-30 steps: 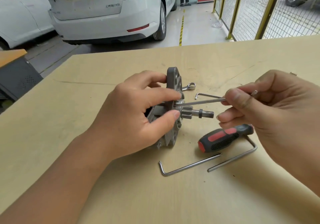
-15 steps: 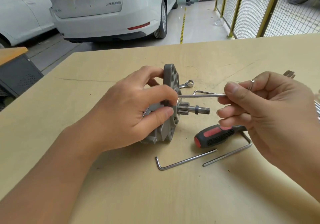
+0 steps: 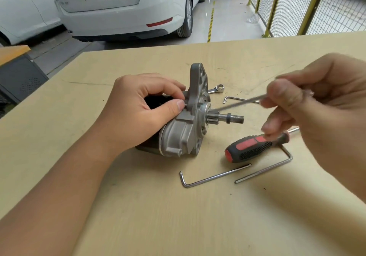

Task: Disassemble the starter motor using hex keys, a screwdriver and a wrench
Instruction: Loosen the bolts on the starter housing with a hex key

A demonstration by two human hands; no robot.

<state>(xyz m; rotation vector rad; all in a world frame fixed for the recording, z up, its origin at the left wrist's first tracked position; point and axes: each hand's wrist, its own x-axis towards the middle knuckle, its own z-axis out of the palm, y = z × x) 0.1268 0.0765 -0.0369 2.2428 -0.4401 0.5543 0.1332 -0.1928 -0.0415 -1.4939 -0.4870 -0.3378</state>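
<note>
The grey starter motor (image 3: 185, 129) lies on its side on the wooden table (image 3: 178, 216), its pinion shaft (image 3: 227, 118) pointing right. My left hand (image 3: 138, 115) grips the motor body from the left, behind the mounting flange. My right hand (image 3: 316, 105) pinches a thin hex key (image 3: 237, 103), blurred by motion, whose tip reaches the flange face just above the shaft. A red and black screwdriver (image 3: 255, 145) lies under my right hand. Two long hex keys (image 3: 213, 176) (image 3: 265, 168) lie in front of it.
A small wrench (image 3: 216, 88) and another short hex key (image 3: 235, 99) lie behind the motor. Beyond the table's far edge stand white cars (image 3: 118, 8), a yellow mesh fence (image 3: 297, 8) and a dark cabinet (image 3: 17, 77) at left.
My left hand slid back off the flange face onto the motor body, uncovering the flange and housing. The right hand rose and tilted the hex key, its tip still at the flange.
</note>
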